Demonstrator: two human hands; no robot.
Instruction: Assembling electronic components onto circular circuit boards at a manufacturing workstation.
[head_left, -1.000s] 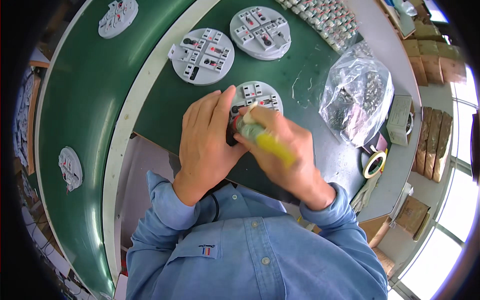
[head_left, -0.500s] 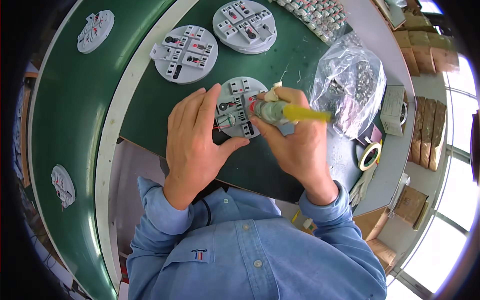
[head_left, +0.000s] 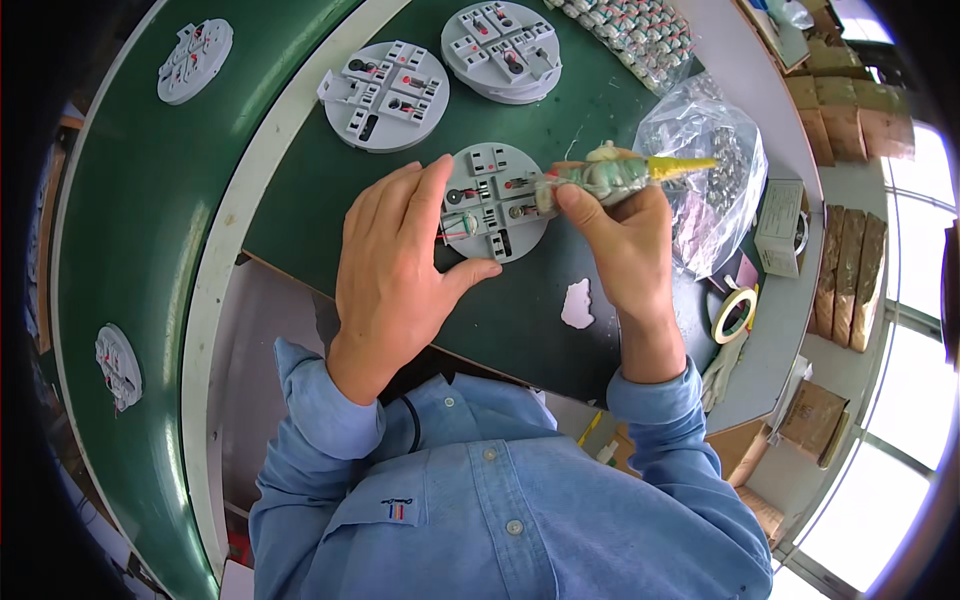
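Observation:
A round grey plastic disc [head_left: 490, 165] with raised compartments, wires and small red and black parts lies on the green bench in front of me. My left hand [head_left: 395, 255] braces it, fingers stretched along its left edge and thumb at its lower edge. Above its right side, my right hand [head_left: 630, 240] grips a pale green tool [head_left: 615, 178] with a wrapped body and a yellow tapered end, resembling an electric screwdriver. The tool leans over with the yellow end toward the right. Its other end is near the disc's right rim; whether they touch I cannot tell.
Behind are another grey disc [head_left: 385, 125] and a stack of discs [head_left: 500, 50]. Clear bags of small metal parts [head_left: 735, 150] and wired pieces [head_left: 635, 40] lie at right and far right. A tape roll [head_left: 735, 316] and white scrap [head_left: 577, 303] are nearer. A green belt [head_left: 150, 250] carries discs at left.
My right hand has lifted the tool off the disc's right part, moving right and tilting it over. The white scrap has come into sight. My left hand stays on the disc.

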